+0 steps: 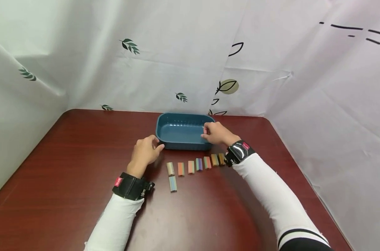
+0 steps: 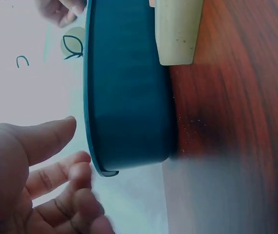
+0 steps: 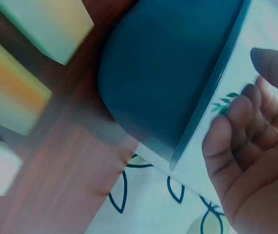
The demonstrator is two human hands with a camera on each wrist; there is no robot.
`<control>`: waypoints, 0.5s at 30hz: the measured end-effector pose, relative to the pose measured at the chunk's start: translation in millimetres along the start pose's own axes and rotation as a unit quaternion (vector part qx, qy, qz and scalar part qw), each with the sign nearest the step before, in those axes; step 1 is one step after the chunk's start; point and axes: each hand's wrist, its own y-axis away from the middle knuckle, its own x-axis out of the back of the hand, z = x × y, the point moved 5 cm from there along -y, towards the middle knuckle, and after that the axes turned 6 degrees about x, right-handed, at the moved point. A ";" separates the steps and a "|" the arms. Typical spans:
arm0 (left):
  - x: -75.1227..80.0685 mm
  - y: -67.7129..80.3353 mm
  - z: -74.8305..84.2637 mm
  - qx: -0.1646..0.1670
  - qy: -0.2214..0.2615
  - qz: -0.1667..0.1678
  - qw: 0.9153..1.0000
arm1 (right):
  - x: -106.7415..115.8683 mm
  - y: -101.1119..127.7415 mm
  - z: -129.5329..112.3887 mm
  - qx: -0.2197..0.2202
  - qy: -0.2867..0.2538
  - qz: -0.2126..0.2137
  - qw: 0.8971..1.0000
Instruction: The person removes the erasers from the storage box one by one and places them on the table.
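Observation:
A teal rectangular basin (image 1: 188, 145) stands near the table's back edge. My left hand (image 1: 145, 150) is at its front left corner, thumb and fingers apart with nothing between them. In the left wrist view the thumb and fingertips (image 2: 83, 175) are right at the basin's rim. Over the basin's right end hovers my right hand (image 1: 219, 134), its fingers loosely bent and holding nothing. The right wrist view shows those fingers (image 3: 216, 136) beside the rim. In front of the basin lie several small striped bars, among them a cream one (image 1: 170, 168) and an orange one (image 1: 181, 169).
A light blue bar (image 1: 173, 184) lies nearer me, below the row. Two brownish bars (image 1: 214, 160) end the row beside my right wrist. The dark red wooden table (image 1: 83, 157) meets a white patterned curtain (image 1: 165, 69) at the back and sides.

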 end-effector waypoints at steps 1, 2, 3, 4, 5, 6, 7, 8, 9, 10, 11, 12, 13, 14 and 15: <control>1.4 -0.5 0.4 -0.002 -0.003 0.000 1.000 | 0.8 3.8 -0.6 -0.002 -0.002 0.018 1.000; 2.5 -0.7 0.8 -0.003 -0.007 0.000 1.000 | 1.1 7.7 -1.6 -0.001 -0.004 0.034 0.999; 3.7 -0.5 1.3 -0.005 -0.011 -0.002 1.000 | 0.8 11.6 -2.9 -0.001 -0.008 0.050 0.999; 4.6 -0.4 1.6 -0.008 -0.014 -0.004 1.000 | 0.4 15.9 -4.7 0.000 -0.012 0.064 0.998; 5.7 0.2 1.8 -0.011 -0.017 -0.005 1.000 | -0.3 19.6 -6.8 0.004 -0.015 0.079 0.997; 6.8 0.9 2.0 -0.014 -0.018 -0.006 1.000 | -0.9 23.5 -9.5 0.007 -0.020 0.093 0.995; 7.9 1.6 2.4 -0.018 -0.021 -0.005 1.000 | -1.9 27.6 -12.0 0.011 -0.026 0.106 0.994; 9.0 2.6 2.5 -0.020 -0.024 -0.005 1.000 | -3.1 31.8 -14.3 0.014 -0.031 0.118 0.992; 9.8 3.8 2.6 -0.024 -0.025 -0.004 0.999 | -4.2 36.0 -16.3 0.017 -0.034 0.132 0.991; 10.4 4.9 2.9 -0.028 -0.027 -0.004 0.999 | -5.5 40.4 -18.0 0.019 -0.033 0.144 0.989; 10.9 6.2 3.4 -0.031 -0.028 -0.004 0.999 | -6.8 44.8 -19.5 0.020 -0.031 0.157 0.987; 10.9 7.6 3.6 -0.032 -0.027 -0.005 0.999 | -8.4 49.3 -20.5 0.019 -0.028 0.168 0.985; 10.9 9.4 4.4 -0.035 -0.028 -0.006 0.999 | -10.4 53.8 -21.2 0.016 -0.023 0.179 0.983; 10.8 11.1 5.0 -0.037 -0.026 -0.008 0.999 | -12.4 57.9 -22.0 0.014 -0.017 0.189 0.982; 10.7 12.9 5.8 -0.040 -0.025 -0.008 0.999 | -14.5 61.9 -23.0 0.011 -0.011 0.197 0.980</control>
